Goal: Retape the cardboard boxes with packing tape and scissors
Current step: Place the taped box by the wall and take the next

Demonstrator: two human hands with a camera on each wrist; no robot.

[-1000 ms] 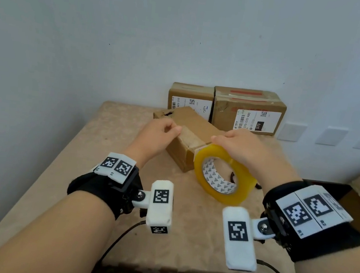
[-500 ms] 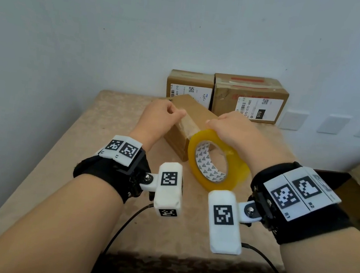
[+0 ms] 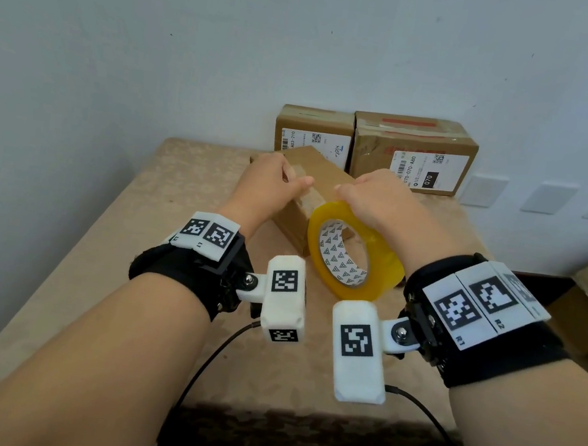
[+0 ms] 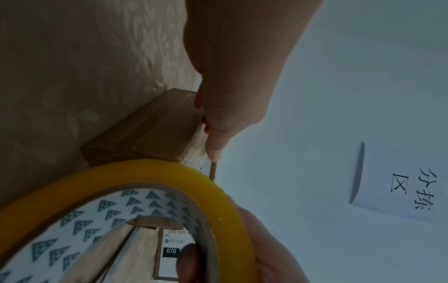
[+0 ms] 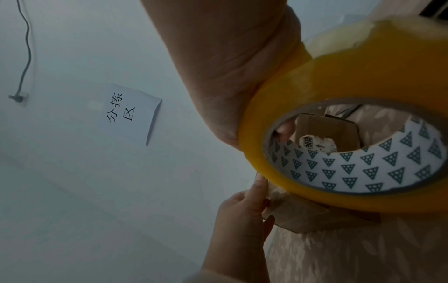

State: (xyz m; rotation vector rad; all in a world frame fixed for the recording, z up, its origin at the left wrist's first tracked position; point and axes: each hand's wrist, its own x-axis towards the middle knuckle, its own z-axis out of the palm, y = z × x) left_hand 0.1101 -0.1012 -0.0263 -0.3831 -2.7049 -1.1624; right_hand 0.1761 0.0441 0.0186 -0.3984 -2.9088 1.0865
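Our right hand point(image 3: 377, 199) grips the yellow roll of packing tape point(image 3: 353, 252), thumb hooked through its core, held just over the near end of the long cardboard box point(image 3: 311, 191) lying on the beige surface point(image 3: 156, 243). Our left hand point(image 3: 271, 186) pinches at the box's top edge — the tape's loose end, we judge, though the film is too clear to see. If that pinch slips, the strip could spring back onto the roll or land crooked and wrinkle. Behind stand two labelled boxes point(image 3: 414, 152), reading "A03-210" and "070-070-A80" with "070". A wall sheet point(image 5: 130, 113) reads "分拣区". No scissors are in view.
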